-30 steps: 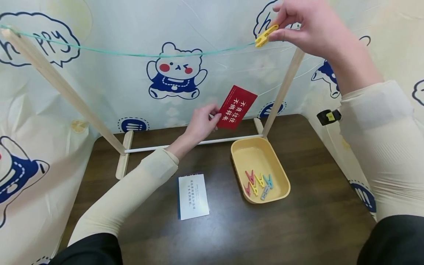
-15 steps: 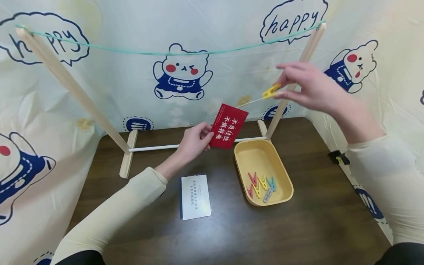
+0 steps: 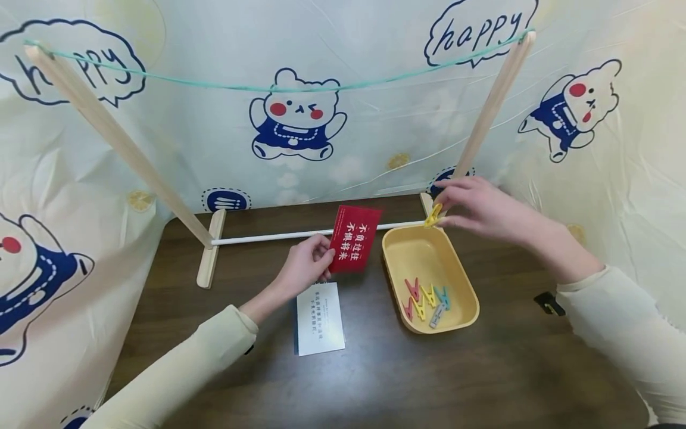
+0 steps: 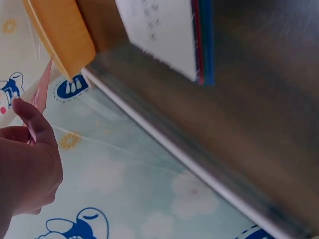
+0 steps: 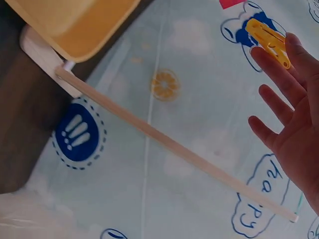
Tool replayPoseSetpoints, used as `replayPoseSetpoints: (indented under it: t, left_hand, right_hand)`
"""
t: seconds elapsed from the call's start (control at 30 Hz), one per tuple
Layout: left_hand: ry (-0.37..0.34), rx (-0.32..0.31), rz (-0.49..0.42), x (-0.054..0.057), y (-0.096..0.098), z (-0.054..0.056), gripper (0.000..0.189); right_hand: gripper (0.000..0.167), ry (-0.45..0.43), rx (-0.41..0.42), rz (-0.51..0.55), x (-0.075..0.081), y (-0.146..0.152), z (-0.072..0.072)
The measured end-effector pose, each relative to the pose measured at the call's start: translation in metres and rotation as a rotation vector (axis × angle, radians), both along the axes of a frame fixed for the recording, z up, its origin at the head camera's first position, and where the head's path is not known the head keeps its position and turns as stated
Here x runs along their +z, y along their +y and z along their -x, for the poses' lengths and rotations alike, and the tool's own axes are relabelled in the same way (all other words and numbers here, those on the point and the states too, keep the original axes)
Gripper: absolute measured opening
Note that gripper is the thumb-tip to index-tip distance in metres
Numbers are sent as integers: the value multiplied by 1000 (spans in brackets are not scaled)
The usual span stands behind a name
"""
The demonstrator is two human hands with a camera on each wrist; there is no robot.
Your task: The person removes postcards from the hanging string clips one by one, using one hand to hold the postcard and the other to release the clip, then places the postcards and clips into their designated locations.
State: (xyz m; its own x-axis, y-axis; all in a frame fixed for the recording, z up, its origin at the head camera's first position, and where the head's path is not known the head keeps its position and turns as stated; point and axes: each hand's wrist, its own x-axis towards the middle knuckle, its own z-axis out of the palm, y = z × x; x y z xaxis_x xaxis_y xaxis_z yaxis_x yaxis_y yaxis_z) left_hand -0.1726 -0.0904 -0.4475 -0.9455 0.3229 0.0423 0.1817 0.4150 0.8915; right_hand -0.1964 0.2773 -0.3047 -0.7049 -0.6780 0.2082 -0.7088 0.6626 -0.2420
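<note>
My left hand [image 3: 305, 265] pinches a red card [image 3: 355, 239] with white lettering by its lower left edge, in front of the rack's white bottom bar. In the left wrist view the card [image 4: 44, 87] shows nearly edge-on beyond the thumb. Over the far end of the yellow tray [image 3: 393, 286], my right hand [image 3: 488, 208] holds a yellow clothespin [image 3: 433, 215] between thumb and index finger. In the right wrist view that clothespin [image 5: 269, 44] is plain, the other fingers spread away from it. Several red, yellow, blue and grey clothespins [image 3: 429, 295] lie in the tray.
A stack of cards [image 3: 320, 322], white on top, lies on the dark table [image 3: 375, 381] below my left hand. Two wooden posts rise from the rack, the left post [image 3: 118, 143] and right post [image 3: 495, 104]. A slack green string [image 3: 230, 87] spans their tops.
My right hand has come down from the string to the tray, still pinching the yellow clothespin. My left hand has lowered the red card toward the stack, slightly to the left.
</note>
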Motion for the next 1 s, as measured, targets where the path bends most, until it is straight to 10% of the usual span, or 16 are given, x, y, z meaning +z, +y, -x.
replayPoseSetpoints:
  t: [0.3, 0.67, 1.0]
  left_hand:
    - [-199, 4, -55, -20, -18, -28, 19]
    - [-379, 70, -40, -43, -42, -61, 18]
    - [-385, 104, -20, -68, -52, -78, 16]
  right_hand:
    - [19, -135, -5, -77, -43, 0, -7]
    - [20, -528, -32, -209, -104, 0, -9]
    - [21, -731, -55, -324, -132, 2, -11]
